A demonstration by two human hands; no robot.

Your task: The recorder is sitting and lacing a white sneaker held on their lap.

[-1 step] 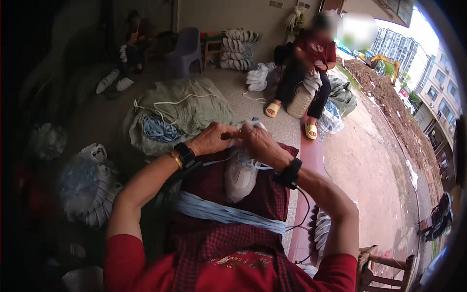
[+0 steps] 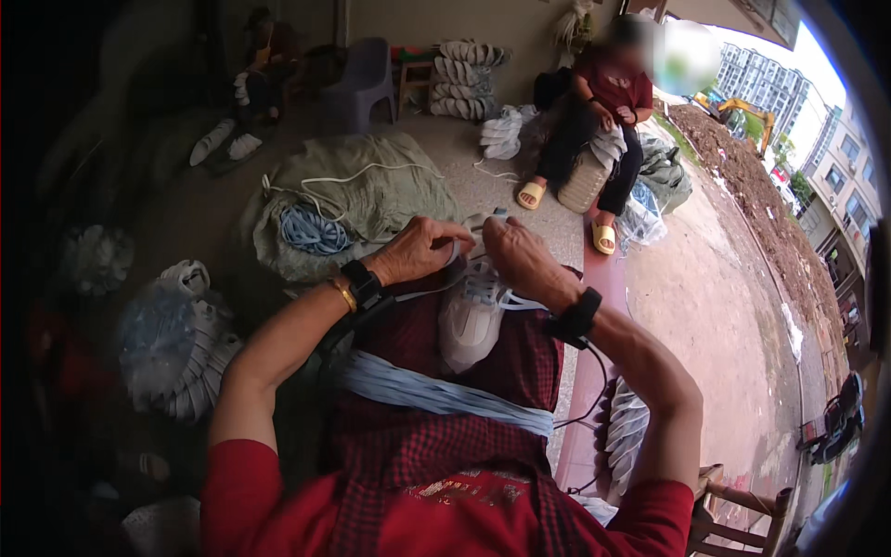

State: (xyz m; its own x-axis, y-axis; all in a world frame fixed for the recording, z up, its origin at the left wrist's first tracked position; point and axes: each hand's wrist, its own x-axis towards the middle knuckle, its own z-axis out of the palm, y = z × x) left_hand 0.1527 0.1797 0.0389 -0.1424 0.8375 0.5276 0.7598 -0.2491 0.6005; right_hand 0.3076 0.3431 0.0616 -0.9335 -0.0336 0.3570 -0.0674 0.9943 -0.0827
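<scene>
A pale sneaker (image 2: 471, 325) with light blue laces rests on my lap, toe toward me, over a dark red checked apron (image 2: 408, 459). My left hand (image 2: 422, 251) is at the shoe's upper left side, fingers curled together; whatever they pinch is too small to make out. Closed at the top of the shoe, my right hand (image 2: 529, 260) hides what its fingers grip. Lace loops stick out beside its wrist, and a thin pale strand trails leftward from the shoe. A bundle of light blue laces (image 2: 436, 395) lies across my lap.
Ahead lies a green sack (image 2: 371, 172) with coiled blue laces (image 2: 314, 229) on it. Nested shoe parts (image 2: 181, 343) sit at left, more (image 2: 627, 427) at right. A seated co-worker (image 2: 608, 102) handles a shoe piece. A wooden chair (image 2: 738, 511) stands at lower right.
My hands, close together before, are now further apart, with the left drawn away from the right. More of the shoe's laced top shows between them. The whole view has shifted slightly.
</scene>
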